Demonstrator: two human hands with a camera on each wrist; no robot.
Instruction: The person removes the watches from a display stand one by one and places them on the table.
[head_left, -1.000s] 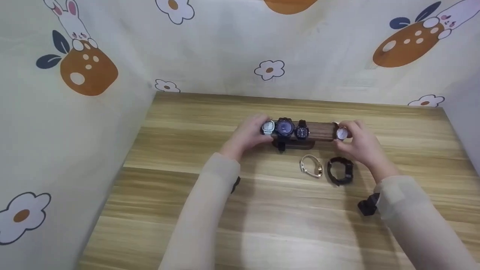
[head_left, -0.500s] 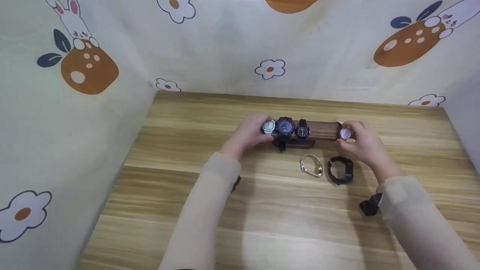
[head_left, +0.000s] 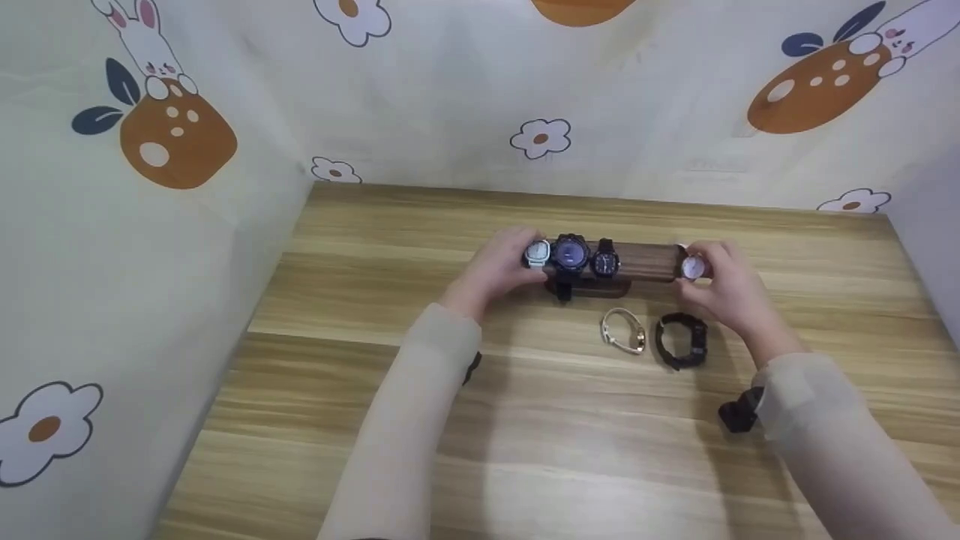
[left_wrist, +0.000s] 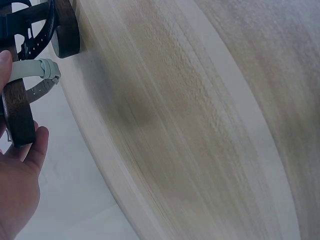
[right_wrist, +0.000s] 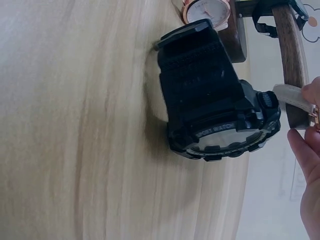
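Observation:
A dark wooden watch stand (head_left: 649,262) carries a mint-green watch (head_left: 538,253), a large black watch (head_left: 570,255) and a smaller black watch (head_left: 605,262) on its bar. My left hand (head_left: 499,262) grips the bar's left end beside the mint watch, whose strap loops round the wood in the left wrist view. At the other end, my right hand (head_left: 727,289) pinches a small white-faced watch (head_left: 693,267) between thumb and fingers. Its pale strap (right_wrist: 292,96) crosses the bar near the tip in the right wrist view. Part of that watch is hidden behind my fingers.
In front of the stand, a slim white-and-gold watch (head_left: 622,331) and a chunky black watch (head_left: 681,341) lie on the wood-grain table (head_left: 585,450). A patterned backdrop (head_left: 450,112) rises behind the table's far edge.
My right hand and the white-faced watch have shifted slightly right along the bar's end. My left hand keeps its hold, and the other watches stay where they were.

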